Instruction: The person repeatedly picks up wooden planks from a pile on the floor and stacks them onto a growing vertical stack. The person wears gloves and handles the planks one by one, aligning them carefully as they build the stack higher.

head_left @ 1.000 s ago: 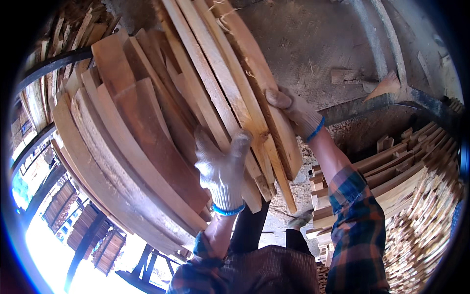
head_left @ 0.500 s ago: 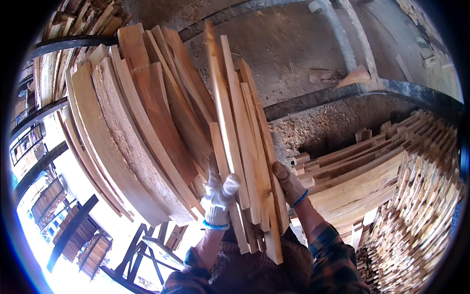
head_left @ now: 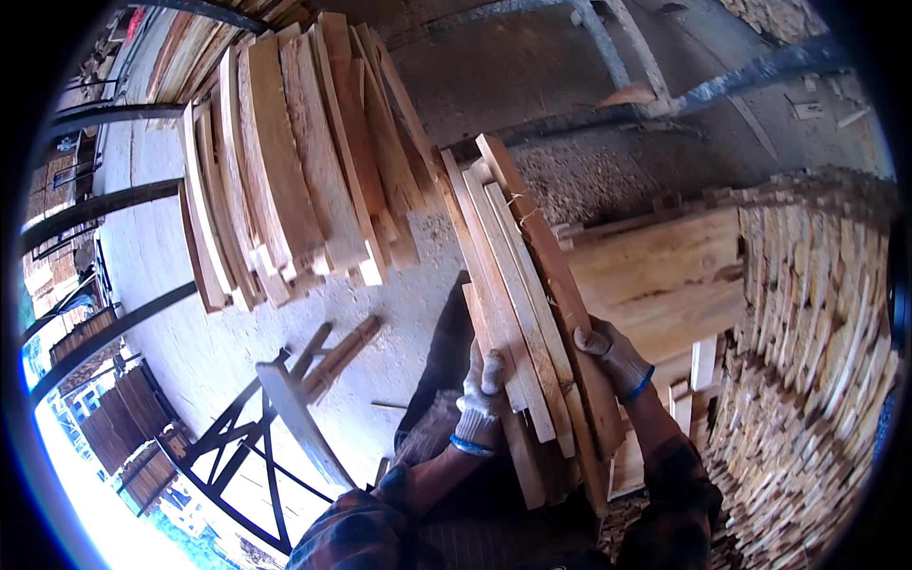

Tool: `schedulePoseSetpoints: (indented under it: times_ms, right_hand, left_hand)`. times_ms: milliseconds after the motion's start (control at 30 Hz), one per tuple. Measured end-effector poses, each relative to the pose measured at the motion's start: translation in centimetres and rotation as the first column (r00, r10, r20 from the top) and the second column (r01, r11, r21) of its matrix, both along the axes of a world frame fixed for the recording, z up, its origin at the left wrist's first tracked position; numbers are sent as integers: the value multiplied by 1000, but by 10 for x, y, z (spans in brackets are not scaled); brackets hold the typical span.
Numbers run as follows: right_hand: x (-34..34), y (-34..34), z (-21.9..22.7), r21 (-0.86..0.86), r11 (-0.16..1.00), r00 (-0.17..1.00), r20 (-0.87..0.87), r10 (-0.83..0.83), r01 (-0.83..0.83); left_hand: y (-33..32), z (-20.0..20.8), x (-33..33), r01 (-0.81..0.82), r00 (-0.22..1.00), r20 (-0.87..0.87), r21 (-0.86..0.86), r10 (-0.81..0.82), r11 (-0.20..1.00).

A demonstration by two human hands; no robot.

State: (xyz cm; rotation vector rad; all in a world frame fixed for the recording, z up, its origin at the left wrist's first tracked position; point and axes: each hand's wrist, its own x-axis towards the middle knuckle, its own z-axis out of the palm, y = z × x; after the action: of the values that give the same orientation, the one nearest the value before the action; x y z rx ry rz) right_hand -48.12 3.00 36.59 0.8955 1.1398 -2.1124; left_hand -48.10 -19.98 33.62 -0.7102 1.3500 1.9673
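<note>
Between my two gloved hands is a bundle of long wooden boards (head_left: pixel 532 313), held tilted with the far ends pointing up and to the left. My left hand (head_left: pixel 480 404) presses against the left side of the bundle, its fingers partly hidden along the boards. On the right side, my right hand (head_left: pixel 616 359) grips the outer reddish board, thumb on top. Both gloves are whitish with blue cuffs. Ends of the boards are uneven and hang close to my body. Further left lies a large pile of boards (head_left: pixel 309 161), apart from the bundle.
To the right stands a tall stack of planks (head_left: pixel 817 275), with a wide board (head_left: pixel 665 280) at its near side. A metal frame stand (head_left: pixel 242 437) sits lower left. Dark metal bars (head_left: pixel 104 209) cross the left side, and a metal rail (head_left: pixel 684 100) runs behind.
The bundle and both my hands have swung right and away from the board pile. My view has turned right, bringing more floor and the metal stand into sight.
</note>
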Motion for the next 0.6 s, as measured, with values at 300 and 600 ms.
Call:
schedulePoseSetpoints:
  times_ms: [300,600]
  right_hand:
    - [128,-51,64,-134,988,977,206,-52,81]
    - [154,-134,-33,-157,980,805,594,-6,124]
  left_hand:
    - [-32,90,104,161,979,174,-366,-103,916]
    - [-104,8,73,550,648,717,-209,-256,809]
